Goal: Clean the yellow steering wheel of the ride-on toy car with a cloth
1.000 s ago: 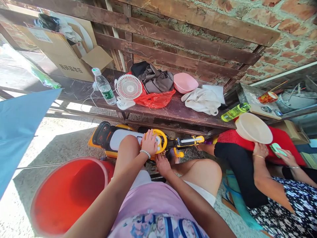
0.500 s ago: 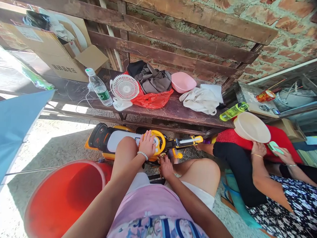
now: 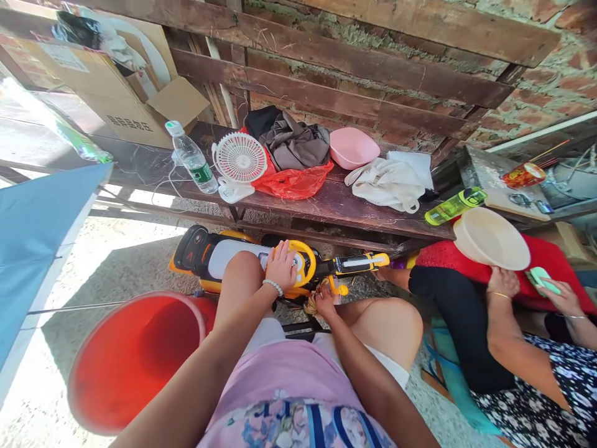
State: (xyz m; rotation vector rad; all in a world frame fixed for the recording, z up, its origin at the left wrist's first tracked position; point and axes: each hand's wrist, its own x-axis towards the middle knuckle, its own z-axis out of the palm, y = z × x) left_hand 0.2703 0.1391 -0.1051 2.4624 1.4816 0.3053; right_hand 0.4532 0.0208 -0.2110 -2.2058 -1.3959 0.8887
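Head view looks down on a dark wooden bench [image 3: 336,202] against a brick wall, rough concrete below. On the bench stand a water bottle [image 3: 192,158], white desk fan [image 3: 239,158], red plastic bag [image 3: 293,182] and pink bowl [image 3: 353,148]; a printed cardboard box [image 3: 125,102] sits behind, its writing unreadable. Under the bench lies a yellow toy ride-on car [image 3: 219,258]. Left hand [image 3: 281,266] rests spread on its steering wheel [image 3: 305,261]; right hand [image 3: 324,298] pinches something straw-coloured just below it.

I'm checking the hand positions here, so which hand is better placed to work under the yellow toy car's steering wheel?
Probably the right hand: it is already below the steering wheel, while the left hand rests on top.
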